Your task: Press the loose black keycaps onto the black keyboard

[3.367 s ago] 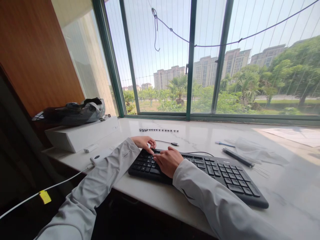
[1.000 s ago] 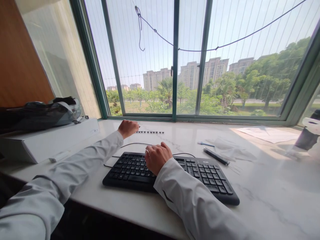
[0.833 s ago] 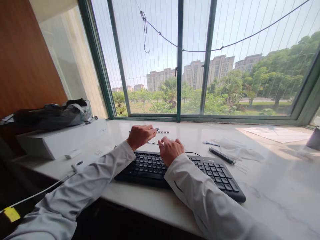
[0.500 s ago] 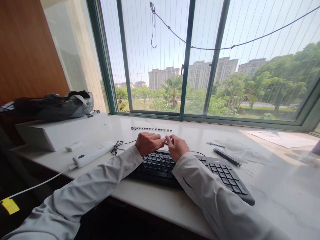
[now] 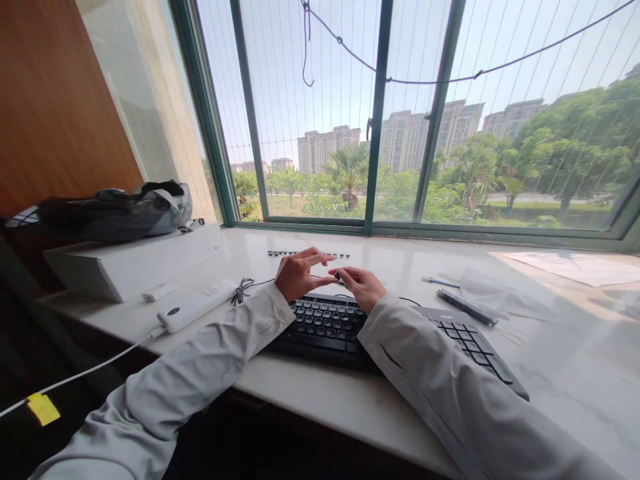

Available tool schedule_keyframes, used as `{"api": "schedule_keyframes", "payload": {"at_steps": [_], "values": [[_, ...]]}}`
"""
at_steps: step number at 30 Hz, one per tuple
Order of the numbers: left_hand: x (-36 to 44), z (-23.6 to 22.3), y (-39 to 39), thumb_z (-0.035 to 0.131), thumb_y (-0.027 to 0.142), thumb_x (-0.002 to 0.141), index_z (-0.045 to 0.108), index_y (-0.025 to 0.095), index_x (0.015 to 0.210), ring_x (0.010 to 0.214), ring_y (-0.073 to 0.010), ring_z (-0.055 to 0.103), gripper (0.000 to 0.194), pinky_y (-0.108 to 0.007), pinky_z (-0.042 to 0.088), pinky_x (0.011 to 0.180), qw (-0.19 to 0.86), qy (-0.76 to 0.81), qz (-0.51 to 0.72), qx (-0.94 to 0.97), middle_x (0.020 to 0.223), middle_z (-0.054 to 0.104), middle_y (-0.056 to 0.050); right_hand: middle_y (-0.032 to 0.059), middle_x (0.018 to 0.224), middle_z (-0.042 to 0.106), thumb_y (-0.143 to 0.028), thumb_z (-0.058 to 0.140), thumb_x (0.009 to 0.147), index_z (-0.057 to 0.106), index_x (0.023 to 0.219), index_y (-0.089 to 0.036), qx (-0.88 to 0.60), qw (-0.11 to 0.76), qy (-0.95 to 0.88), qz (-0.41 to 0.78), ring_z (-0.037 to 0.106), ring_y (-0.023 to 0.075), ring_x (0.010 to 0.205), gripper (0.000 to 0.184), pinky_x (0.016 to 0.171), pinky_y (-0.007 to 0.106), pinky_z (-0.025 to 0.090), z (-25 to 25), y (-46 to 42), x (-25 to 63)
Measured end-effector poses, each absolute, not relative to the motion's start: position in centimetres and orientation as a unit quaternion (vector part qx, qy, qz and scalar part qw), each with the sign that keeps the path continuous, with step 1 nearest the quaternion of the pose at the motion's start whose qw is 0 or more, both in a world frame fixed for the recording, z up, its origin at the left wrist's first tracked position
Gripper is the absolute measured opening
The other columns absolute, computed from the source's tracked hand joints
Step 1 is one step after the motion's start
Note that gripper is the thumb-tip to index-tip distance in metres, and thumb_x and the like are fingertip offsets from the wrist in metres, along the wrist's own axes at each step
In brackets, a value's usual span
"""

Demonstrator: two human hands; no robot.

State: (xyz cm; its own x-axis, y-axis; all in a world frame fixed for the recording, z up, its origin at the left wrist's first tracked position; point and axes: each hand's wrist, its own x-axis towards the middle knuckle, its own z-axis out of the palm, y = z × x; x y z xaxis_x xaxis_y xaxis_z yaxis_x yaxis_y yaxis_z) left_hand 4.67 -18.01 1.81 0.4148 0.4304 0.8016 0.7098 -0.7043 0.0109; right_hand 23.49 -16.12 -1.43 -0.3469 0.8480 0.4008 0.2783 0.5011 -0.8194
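Note:
A small dark keycap [image 5: 337,274] is pinched between the thumb and fingers of my right hand [image 5: 366,287]. Just left of it, my left hand [image 5: 296,275] is open, its index finger and thumb spread on either side of the keycap. Whether the left fingertips touch it I cannot tell. Both hands hover over the top edge of a black keyboard [image 5: 320,340], which lies at a slant on the counter. My right wrist and sleeve cover part of its keys. Behind the hands runs a row of small dark keycaps [image 5: 274,253], partly hidden by my left fingers.
A white power strip [image 5: 200,307] and a white box [image 5: 130,263] with a dark bag [image 5: 115,213] on top are at left. Right of the keyboard lie a black pen-like tool [image 5: 465,307], a thin blue tool [image 5: 443,283] and clear plastic bags [image 5: 493,290]. A window stands behind the counter.
My left fingers have spread apart from the right fingertips, and the dark keycap now shows in my right hand. The whole view has shifted slightly.

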Motion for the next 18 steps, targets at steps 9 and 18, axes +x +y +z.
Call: {"api": "schedule_keyframes", "payload": {"at_steps": [9, 18], "values": [[4.77, 1.2, -17.82, 0.07, 0.039, 0.08, 0.075, 0.023, 0.093, 0.06, -0.0071, 0.057, 0.021, -0.02, 0.049, 0.062, 0.123, -0.301, -0.412, -0.851, 0.087, 0.071, 0.0, -0.0032, 0.055, 0.049, -0.052, 0.044, 0.086, 0.072, 0.094, -0.015, -0.416, 0.404, -0.721, 0.38, 0.04, 0.0089, 0.05, 0.047, 0.049, 0.021, 0.032, -1.06, -16.23, 23.38], [4.18, 1.62, -17.64, 0.071, 0.04, 0.078, 0.073, 0.021, 0.088, 0.049, -0.0054, 0.045, 0.022, -0.02, 0.041, 0.053, 0.106, -0.349, -0.413, -0.835, 0.084, 0.072, 0.001, 0.0004, 0.064, 0.061, -0.045, 0.054, 0.082, 0.073, 0.099, -0.018, -0.44, 0.438, -0.704, 0.344, 0.055, 0.0132, 0.061, 0.038, 0.061, 0.025, 0.042, -1.55, -16.0, 23.27]]}}
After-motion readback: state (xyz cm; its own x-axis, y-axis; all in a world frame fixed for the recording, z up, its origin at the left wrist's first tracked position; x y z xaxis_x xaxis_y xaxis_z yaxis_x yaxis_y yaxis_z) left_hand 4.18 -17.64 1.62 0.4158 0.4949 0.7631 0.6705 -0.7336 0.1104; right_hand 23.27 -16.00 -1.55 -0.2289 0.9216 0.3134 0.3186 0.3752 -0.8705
